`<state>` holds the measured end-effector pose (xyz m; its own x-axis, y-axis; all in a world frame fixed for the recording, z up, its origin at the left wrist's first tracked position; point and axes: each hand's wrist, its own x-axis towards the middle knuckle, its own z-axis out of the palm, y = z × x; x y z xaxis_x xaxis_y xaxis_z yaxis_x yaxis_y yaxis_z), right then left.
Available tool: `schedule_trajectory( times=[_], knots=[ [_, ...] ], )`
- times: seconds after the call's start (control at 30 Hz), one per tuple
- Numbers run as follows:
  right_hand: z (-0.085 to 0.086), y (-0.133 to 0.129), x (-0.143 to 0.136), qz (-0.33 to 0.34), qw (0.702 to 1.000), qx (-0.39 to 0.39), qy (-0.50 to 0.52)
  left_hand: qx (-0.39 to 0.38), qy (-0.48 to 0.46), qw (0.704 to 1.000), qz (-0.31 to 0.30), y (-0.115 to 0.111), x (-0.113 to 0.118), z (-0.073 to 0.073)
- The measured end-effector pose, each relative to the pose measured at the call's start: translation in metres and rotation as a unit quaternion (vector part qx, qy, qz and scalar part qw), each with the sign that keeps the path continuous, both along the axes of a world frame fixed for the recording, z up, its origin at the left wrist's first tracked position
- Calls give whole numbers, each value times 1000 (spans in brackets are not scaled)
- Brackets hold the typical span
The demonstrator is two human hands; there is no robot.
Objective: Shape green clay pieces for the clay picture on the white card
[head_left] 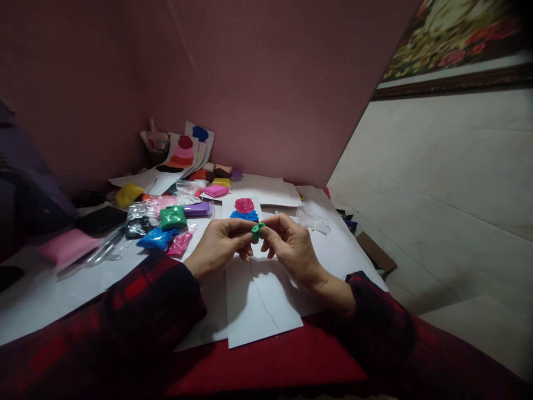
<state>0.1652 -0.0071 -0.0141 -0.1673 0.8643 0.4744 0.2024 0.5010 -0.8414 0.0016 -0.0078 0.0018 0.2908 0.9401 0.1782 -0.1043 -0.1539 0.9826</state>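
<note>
While both hands, left (219,244) and right (287,244), pinch a small green clay lump (257,230) above the white paper sheet (260,305), bagged clay packets (green (173,217), blue (156,238)) crowd the tabletop (50,300) leftward.

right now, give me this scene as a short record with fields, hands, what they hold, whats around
left hand: left hand pinches green clay piece from its side
right hand: right hand pinches the same piece, fingers bent
under hands: white card with a pink and blue clay picture
nearby: clay packets, green packet, blue packet, purple packet
back: finished cards against pink wall
</note>
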Motion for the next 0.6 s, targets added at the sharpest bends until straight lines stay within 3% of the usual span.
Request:
schedule_trajectory(
  times=[0.37, 0.6],
  knots=[
    [-3, -1, 2, 43, 999, 18, -13, -8, 24, 999, -21, -1, 0, 3],
    [1, -4, -1, 33, 999, 21, -16, -9, 34, 999, -11, -2, 2, 4]
  ],
)
